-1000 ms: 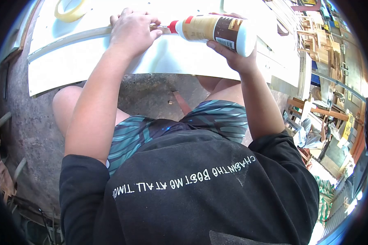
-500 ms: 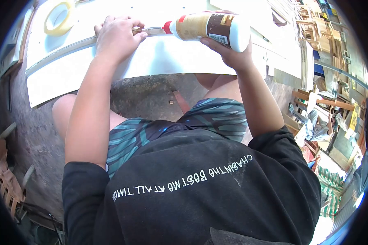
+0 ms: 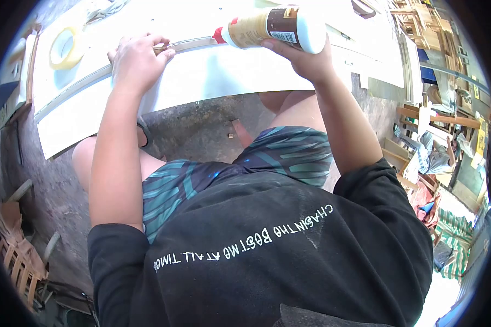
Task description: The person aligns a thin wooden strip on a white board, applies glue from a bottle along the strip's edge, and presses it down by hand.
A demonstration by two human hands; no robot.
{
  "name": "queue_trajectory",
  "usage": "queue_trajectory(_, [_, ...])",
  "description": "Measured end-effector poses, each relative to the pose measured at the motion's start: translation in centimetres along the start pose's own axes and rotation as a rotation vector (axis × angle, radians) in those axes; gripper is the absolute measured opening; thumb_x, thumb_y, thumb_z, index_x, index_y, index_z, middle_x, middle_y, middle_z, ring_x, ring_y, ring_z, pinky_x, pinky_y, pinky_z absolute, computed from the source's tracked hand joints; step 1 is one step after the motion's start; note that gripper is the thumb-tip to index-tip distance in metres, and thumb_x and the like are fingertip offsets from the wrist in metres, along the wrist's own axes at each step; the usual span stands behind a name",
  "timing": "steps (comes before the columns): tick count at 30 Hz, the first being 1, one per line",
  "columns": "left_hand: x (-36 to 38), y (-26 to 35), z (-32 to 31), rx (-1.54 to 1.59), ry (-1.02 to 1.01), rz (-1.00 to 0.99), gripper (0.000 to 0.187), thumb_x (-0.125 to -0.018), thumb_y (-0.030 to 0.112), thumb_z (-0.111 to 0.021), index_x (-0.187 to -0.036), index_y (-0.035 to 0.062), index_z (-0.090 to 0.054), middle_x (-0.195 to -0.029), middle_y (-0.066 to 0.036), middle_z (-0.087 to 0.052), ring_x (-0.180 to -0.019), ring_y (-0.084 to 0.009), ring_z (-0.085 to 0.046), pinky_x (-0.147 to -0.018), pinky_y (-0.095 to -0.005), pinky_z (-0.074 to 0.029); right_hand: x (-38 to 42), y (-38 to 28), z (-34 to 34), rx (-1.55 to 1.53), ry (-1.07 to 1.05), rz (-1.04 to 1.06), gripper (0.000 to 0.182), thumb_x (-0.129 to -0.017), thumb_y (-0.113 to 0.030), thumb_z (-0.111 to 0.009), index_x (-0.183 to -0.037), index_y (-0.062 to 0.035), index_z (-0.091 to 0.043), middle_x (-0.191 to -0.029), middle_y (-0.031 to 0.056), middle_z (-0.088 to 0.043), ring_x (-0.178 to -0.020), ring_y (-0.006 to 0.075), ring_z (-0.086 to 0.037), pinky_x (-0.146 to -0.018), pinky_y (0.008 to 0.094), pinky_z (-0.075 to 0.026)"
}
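Note:
My right hand is wrapped round a glue bottle with a brown-and-tan label, a white base and a red cap. The bottle lies tipped nearly level, its red nozzle pointing left, right at a long narrow strip. This strip runs lengthwise across a white board. Towards the left, my left hand is closed over the same strip, thumb and fingers pinching near its edge. Part of the strip is hidden beneath that hand.
A roll of clear-yellowish tape lies on the board beyond my left hand. Stacked panels stand at the right. Farther right, a person sits among wooden pieces. A slatted wooden piece is at lower left.
The view has shifted a little, moving the tape roll and board left and down. The gap between my left hand and the bottle's nozzle has widened. Both hands keep their holds.

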State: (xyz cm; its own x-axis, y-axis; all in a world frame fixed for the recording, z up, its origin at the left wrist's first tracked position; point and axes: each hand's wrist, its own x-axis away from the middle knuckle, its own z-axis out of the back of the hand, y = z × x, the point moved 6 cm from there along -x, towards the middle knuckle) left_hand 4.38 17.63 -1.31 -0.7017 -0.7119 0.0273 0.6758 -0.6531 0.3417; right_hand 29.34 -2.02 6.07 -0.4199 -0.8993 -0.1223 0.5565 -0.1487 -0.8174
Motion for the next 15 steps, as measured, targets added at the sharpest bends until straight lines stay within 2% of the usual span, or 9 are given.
queue_trajectory(3, [0.3,0.3,0.4,-0.057,0.059,-0.016,0.033,-0.088,0.043,-0.075,-0.113,0.0220,-0.082,-0.115,-0.004,-0.078,-0.115,-0.0335,-0.068,-0.101,-0.0573,-0.043,0.1,-0.1,0.7,0.106,0.013,0.040,0.045,-0.084,-0.016,-0.093,-0.120,-0.0018,-0.071,-0.110,0.0085,-0.076,-0.102,0.0178,-0.075,-0.090,0.0329,-0.063])
queue_trajectory(6, [0.3,0.5,0.6,-0.063,0.028,0.017,0.034,-0.089,0.043,-0.075,-0.115,0.0222,-0.081,-0.116,-0.005,-0.078,-0.115,-0.0331,-0.069,-0.102,-0.0567,-0.043,0.4,1.3,1.1,-0.007,0.018,0.042,0.044,-0.084,-0.015,-0.093,-0.120,-0.0019,-0.071,-0.110,0.0084,-0.076,-0.103,0.0178,-0.074,-0.090,0.0325,-0.063])
queue_trajectory(15, [0.3,0.3,0.2,-0.072,0.043,0.025,0.034,-0.089,0.043,-0.076,-0.115,0.0214,-0.081,-0.117,-0.006,-0.078,-0.116,-0.0313,-0.070,-0.102,-0.0569,-0.044,0.9,2.6,3.0,-0.026,0.070,-0.030,0.043,-0.084,-0.014,-0.093,-0.120,-0.0017,-0.072,-0.111,0.0087,-0.076,-0.106,0.0188,-0.074,-0.093,0.0326,-0.062])
